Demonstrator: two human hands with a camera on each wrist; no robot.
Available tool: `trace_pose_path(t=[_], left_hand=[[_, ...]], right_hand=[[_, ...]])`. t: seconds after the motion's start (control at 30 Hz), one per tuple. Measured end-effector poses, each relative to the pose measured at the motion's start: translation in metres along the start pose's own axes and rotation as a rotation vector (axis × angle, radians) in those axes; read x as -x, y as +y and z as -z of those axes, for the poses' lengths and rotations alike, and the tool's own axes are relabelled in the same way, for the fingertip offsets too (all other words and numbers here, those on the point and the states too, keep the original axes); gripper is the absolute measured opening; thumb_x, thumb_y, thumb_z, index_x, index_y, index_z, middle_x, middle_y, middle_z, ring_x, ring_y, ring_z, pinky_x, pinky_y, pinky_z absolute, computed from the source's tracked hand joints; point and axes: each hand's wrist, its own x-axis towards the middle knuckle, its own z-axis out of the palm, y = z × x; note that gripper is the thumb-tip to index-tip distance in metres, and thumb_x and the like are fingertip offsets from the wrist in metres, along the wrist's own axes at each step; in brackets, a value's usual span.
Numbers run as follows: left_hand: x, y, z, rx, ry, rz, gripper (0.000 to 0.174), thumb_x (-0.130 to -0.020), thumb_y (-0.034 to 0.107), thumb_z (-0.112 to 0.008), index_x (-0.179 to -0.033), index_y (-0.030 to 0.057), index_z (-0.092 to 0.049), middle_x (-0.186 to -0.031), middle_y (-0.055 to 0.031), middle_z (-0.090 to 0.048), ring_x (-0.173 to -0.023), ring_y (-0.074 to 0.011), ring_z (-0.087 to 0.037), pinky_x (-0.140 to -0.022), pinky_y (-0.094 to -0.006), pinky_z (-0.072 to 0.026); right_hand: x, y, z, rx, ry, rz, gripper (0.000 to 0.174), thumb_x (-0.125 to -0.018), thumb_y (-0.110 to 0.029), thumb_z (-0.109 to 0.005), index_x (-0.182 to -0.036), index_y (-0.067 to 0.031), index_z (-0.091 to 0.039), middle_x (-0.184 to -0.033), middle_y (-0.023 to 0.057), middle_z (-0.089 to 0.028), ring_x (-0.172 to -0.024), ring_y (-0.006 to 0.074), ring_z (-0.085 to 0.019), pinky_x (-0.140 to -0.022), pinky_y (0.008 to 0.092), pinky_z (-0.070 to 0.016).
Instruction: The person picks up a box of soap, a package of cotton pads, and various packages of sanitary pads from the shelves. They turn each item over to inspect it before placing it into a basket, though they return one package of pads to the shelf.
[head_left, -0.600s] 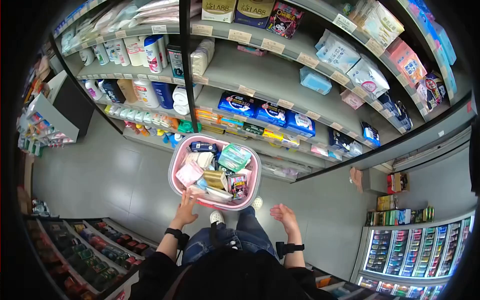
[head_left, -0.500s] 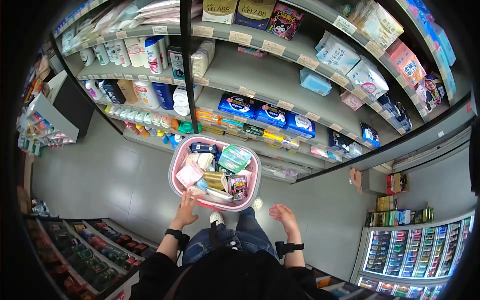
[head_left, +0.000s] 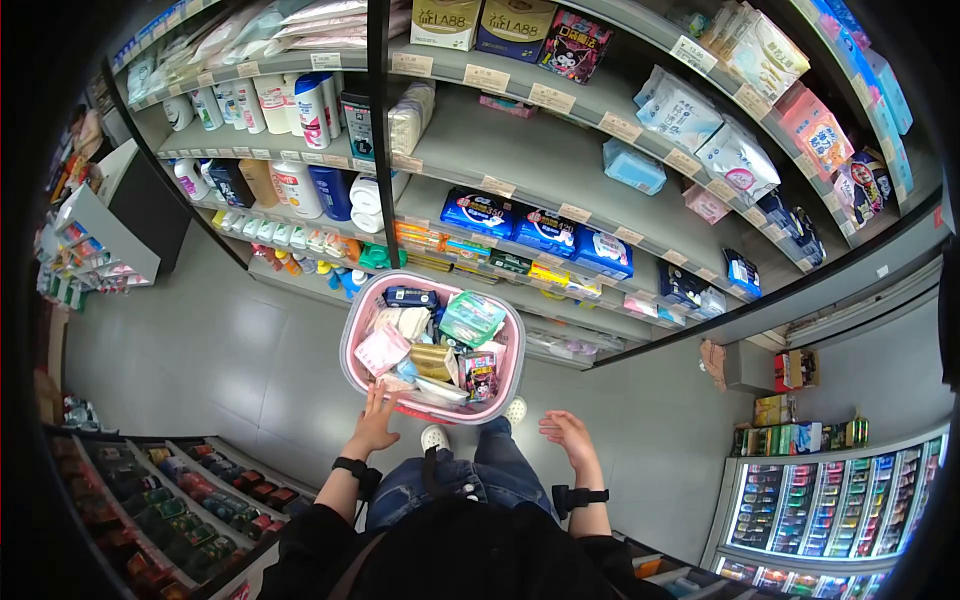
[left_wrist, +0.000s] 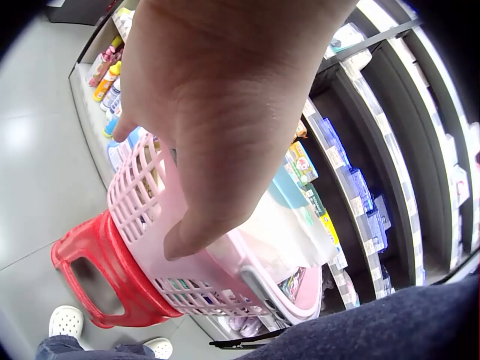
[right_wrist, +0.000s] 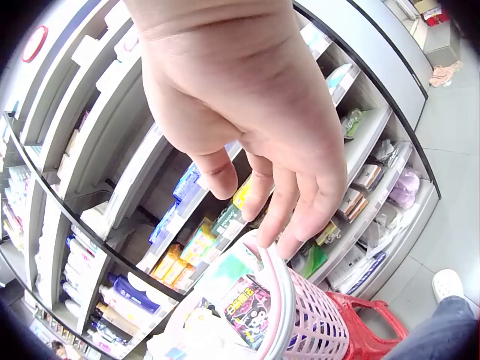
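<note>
Left grip [head_left: 372, 425] apart, fingers straight, tips against near rim of pink basket [head_left: 346, 352]. Right grip [head_left: 568, 432] apart too, fingers loosely hanging, holding nothing, in the air just right of basket, not touching. Basket on red stool [left_wrist: 90, 262] on grey floor [head_left: 200, 350], close before shop shelves [head_left: 560, 160], heaped with packets [head_left: 410, 325]; green packet [head_left: 470, 318] on top, far side

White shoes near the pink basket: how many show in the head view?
2. One white shoe lies beside the left hand, below the pink basket's near rim. The other white shoe peeks out at the basket's lower right corner, partly hidden.
</note>
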Motion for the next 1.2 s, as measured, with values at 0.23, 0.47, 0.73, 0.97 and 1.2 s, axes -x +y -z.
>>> trace_pose_path(t=[0.23, 0.47, 0.73, 0.97, 1.2], left_hand=[[0.0, 0.002, 0.001, -0.017, -0.011, 0.014, 0.104, -0.065, 0.026, -0.08, -0.151, 0.0223, -0.022, -0.16, -0.0097, 0.009, -0.147, -0.0317, 0.011, -0.106, -0.0631, -0.0293], [-0.001, 0.004, 0.002, -0.031, -0.026, 0.026, 0.104, -0.065, 0.026, -0.08, -0.151, 0.0223, -0.021, -0.16, -0.0093, 0.01, -0.147, -0.0314, 0.012, -0.106, -0.0629, -0.0299], [-0.014, -0.005, 0.012, 0.062, 0.081, 0.005, 0.072, -0.072, 0.024, -0.074, -0.136, 0.0119, -0.045, -0.147, -0.015, -0.033, -0.136, -0.0322, -0.03, -0.101, -0.0499, -0.041], [-0.087, 0.029, 0.06, 0.677, 0.194, -0.121, 0.032, -0.084, 0.018, -0.063, -0.113, 0.0052, -0.061, -0.092, -0.0062, -0.069, -0.085, -0.0242, -0.068, -0.076, -0.0344, -0.0522], [-0.18, 0.1, 0.121, 1.658, -0.04, 0.227, 0.028, -0.094, 0.023, -0.054, -0.12, 0.0121, -0.057, -0.103, -0.0045, -0.064, -0.085, -0.019, -0.062, -0.073, -0.0301, -0.0493]], right_hand=[[0.0, 0.002, 0.001, -0.011, -0.013, 0.0, 0.023, -0.096, -0.023, -0.049, -0.109, -0.0075, -0.06, -0.101, 0.0093, -0.069, -0.091, 0.0185, -0.066, -0.08, 0.0291, -0.0476], [0.0, 0.003, 0.003, -0.015, -0.009, -0.002, 0.024, -0.096, -0.024, -0.05, -0.109, -0.0076, -0.061, -0.101, 0.0091, -0.069, -0.091, 0.0183, -0.066, -0.08, 0.0289, -0.0475], [0.005, 0.009, 0.015, -0.036, 0.015, -0.007, 0.026, -0.096, -0.026, -0.052, -0.113, -0.0075, -0.06, -0.103, 0.0094, -0.068, -0.092, 0.0185, -0.066, -0.079, 0.0278, -0.0484], [0.014, 0.003, 0.037, -0.041, 0.09, -0.02, 0.026, -0.097, -0.025, -0.051, -0.114, -0.0072, -0.06, -0.103, 0.0101, -0.069, -0.091, 0.0197, -0.066, -0.079, 0.0289, -0.0487], [-0.001, -0.012, 0.058, -0.056, 0.113, -0.055, 0.025, -0.097, -0.023, -0.05, -0.113, -0.0068, -0.06, -0.103, 0.0102, -0.068, -0.09, 0.0197, -0.067, -0.079, 0.0292, -0.0489]])
